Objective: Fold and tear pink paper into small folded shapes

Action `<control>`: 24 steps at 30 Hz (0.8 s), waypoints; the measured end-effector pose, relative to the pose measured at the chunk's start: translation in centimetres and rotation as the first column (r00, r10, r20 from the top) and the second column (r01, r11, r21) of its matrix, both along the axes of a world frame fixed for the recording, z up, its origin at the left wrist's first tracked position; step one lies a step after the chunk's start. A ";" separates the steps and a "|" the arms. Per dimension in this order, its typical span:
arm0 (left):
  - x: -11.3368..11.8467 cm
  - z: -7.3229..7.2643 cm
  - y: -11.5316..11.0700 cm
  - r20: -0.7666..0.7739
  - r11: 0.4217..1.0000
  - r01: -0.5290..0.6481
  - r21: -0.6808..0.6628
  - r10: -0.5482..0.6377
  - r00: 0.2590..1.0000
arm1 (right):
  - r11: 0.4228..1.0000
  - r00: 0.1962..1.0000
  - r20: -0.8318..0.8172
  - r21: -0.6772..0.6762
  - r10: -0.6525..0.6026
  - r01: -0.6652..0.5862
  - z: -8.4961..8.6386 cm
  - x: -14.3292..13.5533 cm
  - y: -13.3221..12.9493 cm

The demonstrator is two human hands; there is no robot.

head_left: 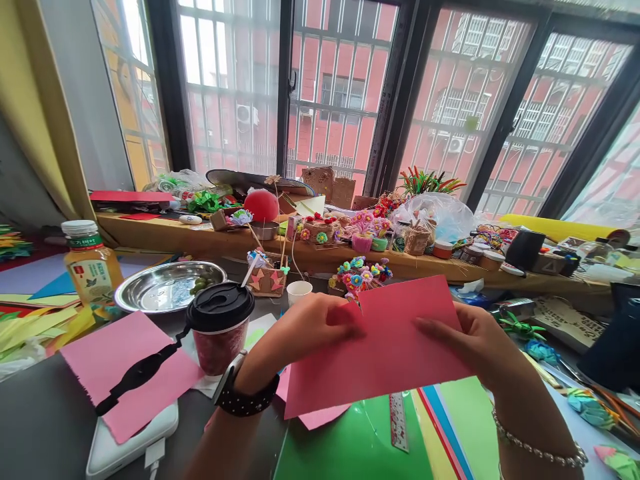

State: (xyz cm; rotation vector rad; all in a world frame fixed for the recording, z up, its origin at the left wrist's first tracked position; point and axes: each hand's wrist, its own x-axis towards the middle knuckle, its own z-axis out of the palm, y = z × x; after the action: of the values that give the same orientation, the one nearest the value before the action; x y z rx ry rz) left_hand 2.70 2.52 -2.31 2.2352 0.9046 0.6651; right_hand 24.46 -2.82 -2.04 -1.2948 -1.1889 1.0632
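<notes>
A sheet of deep pink paper (385,340) is held up in front of me between both hands, slanting up to the right. A small slit or notch shows in its top edge beside my left thumb. My left hand (313,327) pinches the sheet near its upper left, with fingers partly hidden behind it. My right hand (473,337) grips the right side, thumb on the front and fingers behind. Below the sheet lie another pink piece (325,417), a green mat or folder (350,450) and a ruler (399,421) with printed patterns.
To the left stand a lidded coffee cup (220,340), a juice bottle (91,267) and a steel plate (145,287). Pink paper (135,367) lies over a white power bank (135,437). Paper flowers (590,407) are at right. Crafts line the windowsill (165,233).
</notes>
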 end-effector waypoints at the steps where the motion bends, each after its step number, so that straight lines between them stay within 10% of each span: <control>1: -0.1 0.2 -0.1 -0.001 1.000 -0.009 0.002 0.009 1.000 | 1.000 1.000 -0.005 -0.003 0.006 -0.006 0.0 -0.1 -0.1; 24: -0.5 0.4 -1.3 -0.040 0.996 -0.069 -0.060 0.067 0.997 | 0.999 0.999 0.032 0.049 0.005 -0.006 -0.1 -0.3 -0.2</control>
State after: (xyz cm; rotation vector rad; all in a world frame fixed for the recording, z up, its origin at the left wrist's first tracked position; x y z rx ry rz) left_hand 2.16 1.20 -1.86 2.1776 1.0110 0.6188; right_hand 24.18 -3.06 -2.13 -1.2753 -1.2352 1.0150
